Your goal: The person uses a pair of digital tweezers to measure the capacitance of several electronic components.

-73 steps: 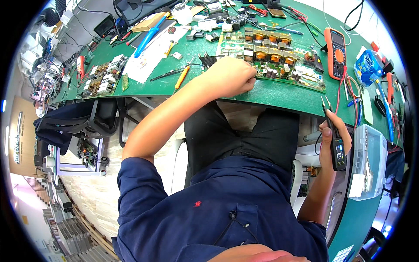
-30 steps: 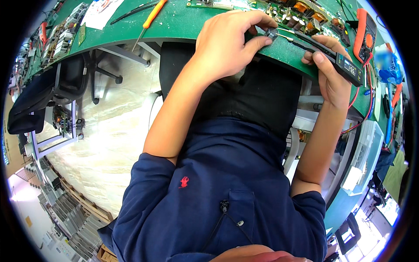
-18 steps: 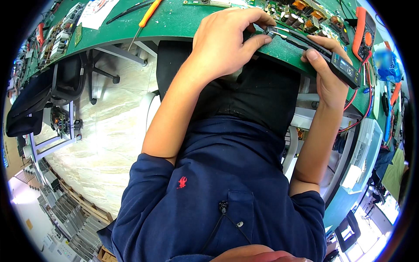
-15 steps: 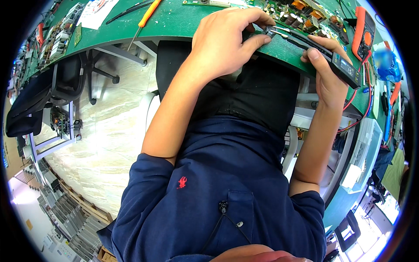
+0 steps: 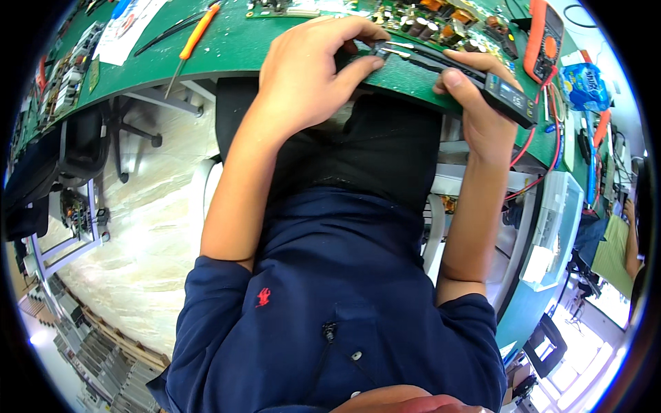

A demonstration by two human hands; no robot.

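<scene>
Pinching a small dark part [image 5: 379, 49] between the thumb and finger of the left hand [image 5: 306, 76], at the front edge of the green table [image 5: 231, 60]. Gripping black tweezers [image 5: 511, 102] with a little screen in the right hand [image 5: 487, 127], between thumb and fingers.

Pointing the long way of the tweezers from the right hand to the left and a bit outward, straight at the left fingertips. Holding the two metal tips [image 5: 396, 51] right by the small part, but not being able to tell touching from almost touching. Having the small part left of the right hand and a little farther out, so nearest to the left hand, right in its pinch. Not being able to tell the part's own long way, because of its tiny size.

Seeing a big board [image 5: 413, 26] just past both hands, an orange screwdriver [image 5: 198, 34] off to the left, and a red meter [image 5: 533, 51] off to the right.
</scene>
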